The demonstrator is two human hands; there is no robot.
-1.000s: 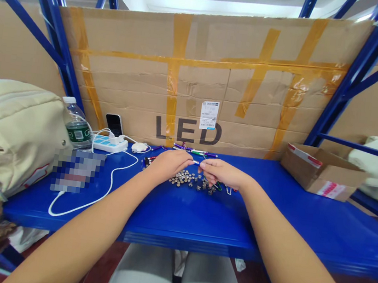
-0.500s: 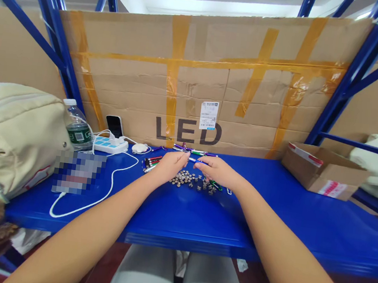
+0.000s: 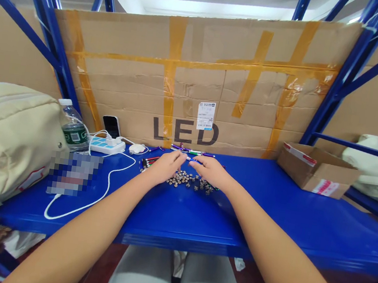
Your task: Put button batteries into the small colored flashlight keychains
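Note:
My left hand [image 3: 167, 165] and my right hand [image 3: 210, 169] meet over a heap of small round metal pieces [image 3: 188, 181] on the blue shelf [image 3: 269, 217]. Both hands have their fingers closed on a thin blue pen-like stick [image 3: 191, 159] held level between them. More thin coloured sticks [image 3: 191, 151] lie in a row just behind the hands, against the cardboard. A few red and dark sticks [image 3: 148, 161] lie left of my left hand.
A taped cardboard sheet marked LED [image 3: 197, 82] backs the shelf. At left stand a cream bag [image 3: 5, 136], a water bottle [image 3: 72, 128], a phone [image 3: 112, 125] and a power strip [image 3: 107, 143] with a white cable [image 3: 98, 194]. An open carton [image 3: 315, 170] sits right.
Both hands have shifted slightly away from me and to the left, still pinching the thin stick. The view has also drifted a little.

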